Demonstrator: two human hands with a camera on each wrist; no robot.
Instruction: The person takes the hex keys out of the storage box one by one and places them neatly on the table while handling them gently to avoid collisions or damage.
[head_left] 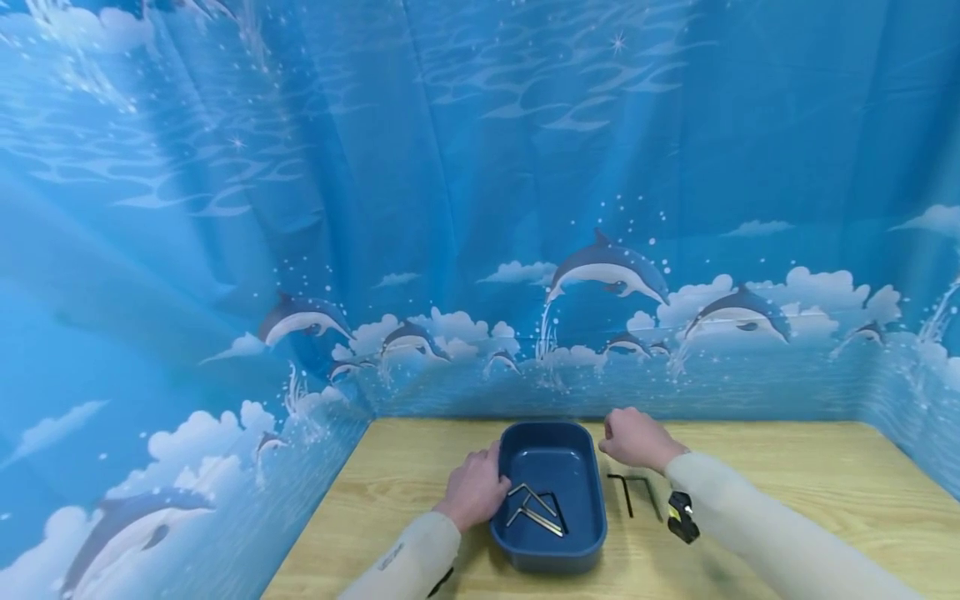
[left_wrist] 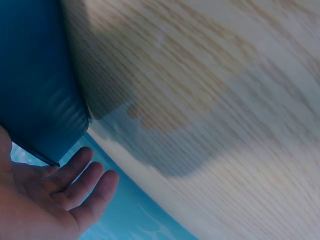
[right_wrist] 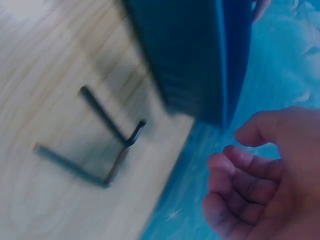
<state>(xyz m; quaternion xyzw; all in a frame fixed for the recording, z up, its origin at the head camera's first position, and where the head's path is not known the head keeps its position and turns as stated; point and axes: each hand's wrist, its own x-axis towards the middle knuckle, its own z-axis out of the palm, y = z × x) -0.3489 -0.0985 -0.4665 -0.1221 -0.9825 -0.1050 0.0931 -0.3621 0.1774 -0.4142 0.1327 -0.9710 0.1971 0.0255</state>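
A blue plastic tray (head_left: 551, 560) stands on the table with several L-shaped hex keys (head_left: 542, 522) lying inside, mostly brass-toned, one black. My left hand (head_left: 474, 490) holds its left rim, thumb over the edge; in the left wrist view the hand (left_wrist: 60, 195) has its other fingers outside the wall. Just off the tray's far right side is my right hand (head_left: 639, 439). In the right wrist view this hand (right_wrist: 255, 185) has loosely bent fingers and a gap to the thumb, holding nothing. A black hex key (right_wrist: 102, 115) and a greyish-green hex key (right_wrist: 70, 165) lie on the table, touching or overlapping.
The wood-grain table (head_left: 795, 500) ends at a blue curtain (head_left: 480, 208) printed with dolphins, which hangs behind and at both sides. A black band with a yellow-marked device (head_left: 682, 517) sits on my right sleeve.
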